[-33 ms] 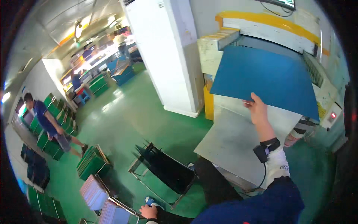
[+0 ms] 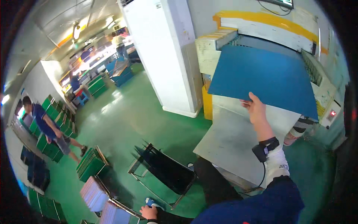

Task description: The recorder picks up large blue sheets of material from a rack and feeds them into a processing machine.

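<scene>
A large flat blue panel (image 2: 261,76) slopes out of the opening of a cream-coloured machine (image 2: 209,56). My right hand (image 2: 255,108) pinches its near edge, thumb on top and fingers beneath. Below the panel, a bare grey metal sheet (image 2: 227,130) slants down towards my legs. At the lower edge my left hand (image 2: 149,212) rests by my dark-trousered leg, its fingers loosely bent and apart, with nothing seen in it. Close to it stands a metal rack holding striped, pale purple-edged panels (image 2: 93,192).
A metal-framed rack with dark panels (image 2: 164,168) stands before my legs. Green crates (image 2: 90,164) sit left of it. A white pillar (image 2: 160,56) rises beside the machine. A person (image 2: 46,123) walks at the left; others work at a lit bench (image 2: 97,56) far back.
The person at the left has shifted a little, with arms and legs placed differently. The view has moved slightly. My right hand keeps its hold on the blue panel.
</scene>
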The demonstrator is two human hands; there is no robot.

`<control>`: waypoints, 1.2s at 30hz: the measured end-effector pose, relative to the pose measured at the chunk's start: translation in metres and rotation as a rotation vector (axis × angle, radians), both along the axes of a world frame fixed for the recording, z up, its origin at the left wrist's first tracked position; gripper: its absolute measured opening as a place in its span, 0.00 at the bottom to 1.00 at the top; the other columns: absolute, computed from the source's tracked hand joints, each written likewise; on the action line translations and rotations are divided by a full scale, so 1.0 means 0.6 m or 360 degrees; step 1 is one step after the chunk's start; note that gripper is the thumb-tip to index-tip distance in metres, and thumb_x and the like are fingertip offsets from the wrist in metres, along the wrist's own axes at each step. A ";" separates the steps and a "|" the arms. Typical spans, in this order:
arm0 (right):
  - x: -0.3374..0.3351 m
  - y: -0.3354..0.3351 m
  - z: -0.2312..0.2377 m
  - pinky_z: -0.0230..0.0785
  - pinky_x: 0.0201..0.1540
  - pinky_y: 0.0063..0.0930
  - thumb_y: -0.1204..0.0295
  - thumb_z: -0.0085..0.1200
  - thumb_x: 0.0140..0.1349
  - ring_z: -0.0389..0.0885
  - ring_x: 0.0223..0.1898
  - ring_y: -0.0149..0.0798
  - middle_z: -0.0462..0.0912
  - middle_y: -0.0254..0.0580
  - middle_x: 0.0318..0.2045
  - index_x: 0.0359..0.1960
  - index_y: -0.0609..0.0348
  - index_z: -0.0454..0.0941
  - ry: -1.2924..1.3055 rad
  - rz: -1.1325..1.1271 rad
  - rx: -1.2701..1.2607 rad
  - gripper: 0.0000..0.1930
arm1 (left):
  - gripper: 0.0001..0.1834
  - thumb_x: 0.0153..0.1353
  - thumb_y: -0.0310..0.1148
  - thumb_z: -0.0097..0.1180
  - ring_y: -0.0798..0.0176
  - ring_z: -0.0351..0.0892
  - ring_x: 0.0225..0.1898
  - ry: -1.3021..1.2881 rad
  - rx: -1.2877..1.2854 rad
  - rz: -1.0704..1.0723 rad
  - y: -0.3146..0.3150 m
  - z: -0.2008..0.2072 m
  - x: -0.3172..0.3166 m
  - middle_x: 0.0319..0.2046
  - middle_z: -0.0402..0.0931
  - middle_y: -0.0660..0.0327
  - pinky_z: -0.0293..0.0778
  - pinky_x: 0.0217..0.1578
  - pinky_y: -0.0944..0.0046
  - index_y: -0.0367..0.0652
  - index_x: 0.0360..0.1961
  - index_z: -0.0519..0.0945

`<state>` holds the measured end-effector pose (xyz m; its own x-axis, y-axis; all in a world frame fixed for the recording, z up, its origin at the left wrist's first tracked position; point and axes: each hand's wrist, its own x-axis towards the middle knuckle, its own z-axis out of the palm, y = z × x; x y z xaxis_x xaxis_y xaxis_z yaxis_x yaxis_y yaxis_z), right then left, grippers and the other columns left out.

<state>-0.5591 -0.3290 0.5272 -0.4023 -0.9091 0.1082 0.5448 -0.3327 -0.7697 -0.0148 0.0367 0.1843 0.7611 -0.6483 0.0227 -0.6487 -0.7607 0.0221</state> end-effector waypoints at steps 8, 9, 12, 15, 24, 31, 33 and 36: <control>-0.020 -0.005 -0.015 0.79 0.31 0.35 0.68 0.59 0.63 0.85 0.36 0.53 0.80 0.47 0.41 0.48 0.65 0.72 -0.0033 -0.0017 0.0063 0.17 | 0.32 0.57 0.58 0.50 0.39 0.71 0.54 0.0260 0.0280 -0.0148 -0.020 0.069 -0.019 0.51 0.74 0.46 0.68 0.52 0.41 0.40 0.49 0.79; -0.005 -0.007 -0.011 0.79 0.31 0.35 0.68 0.59 0.63 0.85 0.35 0.53 0.80 0.48 0.42 0.48 0.65 0.72 -0.0030 0.0001 0.0044 0.17 | 0.27 0.53 0.53 0.54 0.41 0.72 0.51 0.0097 0.0124 -0.0086 -0.005 0.034 -0.007 0.46 0.75 0.49 0.71 0.47 0.42 0.41 0.42 0.82; -0.003 -0.012 -0.020 0.78 0.33 0.35 0.68 0.59 0.63 0.85 0.37 0.53 0.80 0.46 0.40 0.49 0.65 0.71 -0.0025 0.0042 0.0012 0.18 | 0.21 0.49 0.48 0.58 0.42 0.72 0.48 -0.0013 0.0012 -0.0049 0.002 -0.004 0.010 0.41 0.77 0.52 0.74 0.43 0.43 0.41 0.35 0.85; -0.012 -0.010 -0.020 0.77 0.35 0.36 0.68 0.58 0.63 0.84 0.38 0.52 0.79 0.45 0.38 0.48 0.64 0.72 -0.0081 0.0083 0.0027 0.17 | 0.23 0.50 0.50 0.56 0.42 0.73 0.48 0.0027 0.0055 -0.0037 -0.009 -0.002 0.001 0.41 0.78 0.51 0.72 0.48 0.46 0.42 0.37 0.86; -0.028 -0.023 -0.021 0.74 0.37 0.32 0.67 0.58 0.62 0.83 0.38 0.49 0.79 0.45 0.38 0.45 0.62 0.71 -0.0124 0.0164 0.0018 0.15 | 0.22 0.51 0.48 0.56 0.43 0.71 0.51 0.0103 0.0112 0.0041 -0.007 0.011 0.002 0.45 0.76 0.53 0.73 0.46 0.44 0.42 0.39 0.84; -0.037 -0.033 -0.004 0.76 0.38 0.33 0.69 0.57 0.63 0.83 0.38 0.46 0.81 0.46 0.39 0.45 0.64 0.73 -0.0077 0.0043 -0.0134 0.13 | 0.21 0.51 0.48 0.56 0.43 0.72 0.50 0.0021 0.0036 0.0001 0.001 0.009 0.004 0.44 0.76 0.53 0.74 0.44 0.43 0.43 0.37 0.84; -0.046 -0.032 -0.003 0.76 0.38 0.34 0.70 0.56 0.64 0.83 0.38 0.46 0.81 0.47 0.39 0.45 0.64 0.73 -0.0044 0.0034 -0.0165 0.13 | 0.20 0.51 0.47 0.56 0.43 0.72 0.49 0.0022 0.0030 0.0004 0.001 0.007 0.006 0.43 0.76 0.53 0.74 0.44 0.43 0.43 0.36 0.84; -0.066 -0.032 0.001 0.77 0.38 0.36 0.70 0.56 0.64 0.83 0.38 0.47 0.81 0.49 0.39 0.45 0.65 0.72 -0.0036 0.0071 -0.0156 0.13 | 0.20 0.51 0.47 0.55 0.43 0.72 0.49 0.0037 0.0009 0.0003 -0.007 0.012 0.003 0.42 0.76 0.53 0.74 0.44 0.43 0.42 0.36 0.84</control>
<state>-0.5989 -0.3479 0.5276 -0.3651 -0.9116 0.1890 0.5777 -0.3810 -0.7219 -0.0127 0.0323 0.1915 0.7625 -0.6470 0.0014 -0.6467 -0.7621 0.0328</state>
